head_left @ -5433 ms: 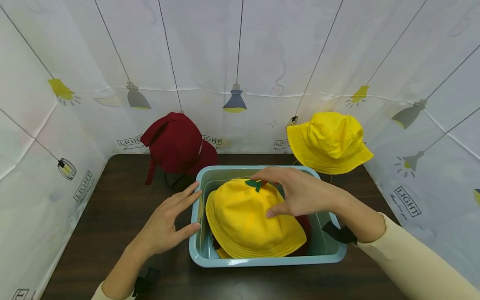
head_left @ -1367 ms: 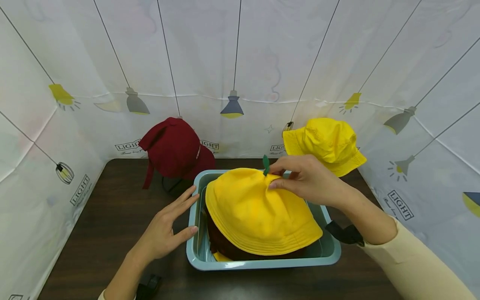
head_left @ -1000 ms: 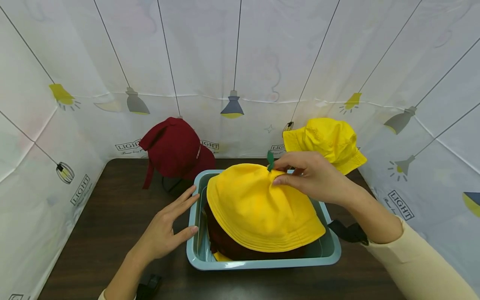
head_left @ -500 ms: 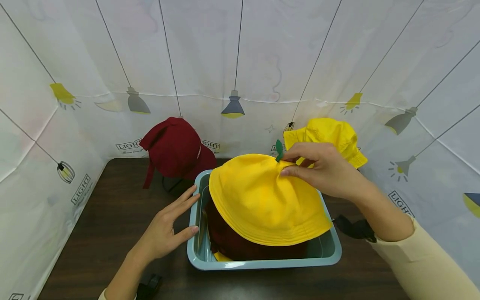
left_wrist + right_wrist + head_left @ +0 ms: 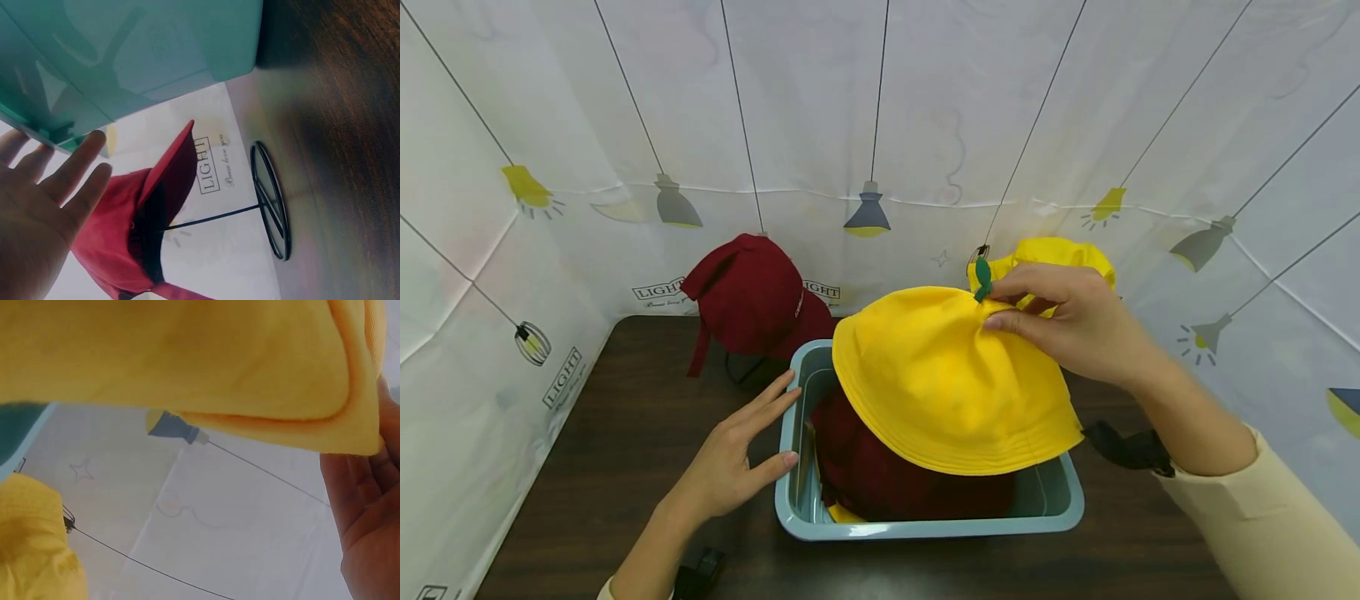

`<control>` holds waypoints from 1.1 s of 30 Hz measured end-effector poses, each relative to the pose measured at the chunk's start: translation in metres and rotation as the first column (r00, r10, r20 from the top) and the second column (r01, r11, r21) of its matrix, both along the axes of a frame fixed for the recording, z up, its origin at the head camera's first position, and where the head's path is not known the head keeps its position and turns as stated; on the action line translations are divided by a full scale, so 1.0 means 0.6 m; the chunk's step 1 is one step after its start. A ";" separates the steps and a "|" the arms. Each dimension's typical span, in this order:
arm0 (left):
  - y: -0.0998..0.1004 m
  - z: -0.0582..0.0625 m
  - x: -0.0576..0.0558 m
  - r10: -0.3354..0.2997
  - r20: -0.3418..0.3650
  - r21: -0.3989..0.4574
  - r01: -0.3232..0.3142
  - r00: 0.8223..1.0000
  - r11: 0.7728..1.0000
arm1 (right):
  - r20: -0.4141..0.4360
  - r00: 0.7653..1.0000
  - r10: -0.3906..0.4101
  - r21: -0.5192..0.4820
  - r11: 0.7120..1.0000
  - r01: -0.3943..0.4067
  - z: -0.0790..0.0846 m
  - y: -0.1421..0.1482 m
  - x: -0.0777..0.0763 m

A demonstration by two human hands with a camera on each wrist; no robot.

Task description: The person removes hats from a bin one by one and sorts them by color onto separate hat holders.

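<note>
A yellow bucket hat [image 5: 951, 387] with a green leaf on its crown hangs tilted over the blue-grey plastic basin [image 5: 940, 530]. My right hand [image 5: 1075, 321] pinches the crown beside the leaf. In the right wrist view the hat's yellow cloth [image 5: 187, 356] fills the top. My left hand [image 5: 733, 450] has its fingers spread, with the fingertips at the basin's left rim. The left wrist view has this hand [image 5: 37, 206] beside the basin's outer wall [image 5: 156, 50]. Beneath the hat, dark red cloth [image 5: 880, 467] lies in the basin, with a yellow edge [image 5: 844, 513] under it.
A dark red cap [image 5: 752, 296] sits on a thin black stand [image 5: 272, 200] at the back left. Another yellow hat [image 5: 1052, 254] stands at the back right, partly behind my right hand. A printed white curtain surrounds the dark wooden table [image 5: 647, 400] at the back and sides.
My right hand has gripped the yellow bucket hat's crown and raised it up and to the right. More of the dark red cloth shows below. The left hand has stayed at the rim.
</note>
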State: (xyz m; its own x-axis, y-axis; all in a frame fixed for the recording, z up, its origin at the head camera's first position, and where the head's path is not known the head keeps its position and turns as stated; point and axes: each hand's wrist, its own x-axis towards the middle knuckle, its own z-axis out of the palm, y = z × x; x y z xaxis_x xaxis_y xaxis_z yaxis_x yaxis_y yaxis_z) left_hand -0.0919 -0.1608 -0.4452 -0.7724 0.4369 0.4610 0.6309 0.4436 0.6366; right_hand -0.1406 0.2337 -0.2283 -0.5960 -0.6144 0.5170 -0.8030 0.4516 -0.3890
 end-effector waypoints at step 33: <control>-0.004 -0.002 0.000 -0.005 0.020 -0.021 0.005 1.000 1.000 | -0.130 0.971 -0.199 0.035 0.978 0.205 0.041 0.060 -0.028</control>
State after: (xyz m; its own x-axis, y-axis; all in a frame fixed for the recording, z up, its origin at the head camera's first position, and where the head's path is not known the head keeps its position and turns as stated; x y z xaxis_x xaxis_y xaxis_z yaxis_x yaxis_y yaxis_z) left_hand -0.0919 -0.1629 -0.4465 -0.7793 0.4501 0.4360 0.6201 0.4536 0.6401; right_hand -0.1574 0.2696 -0.2035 -0.6423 -0.5140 0.5685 -0.7344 0.6249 -0.2649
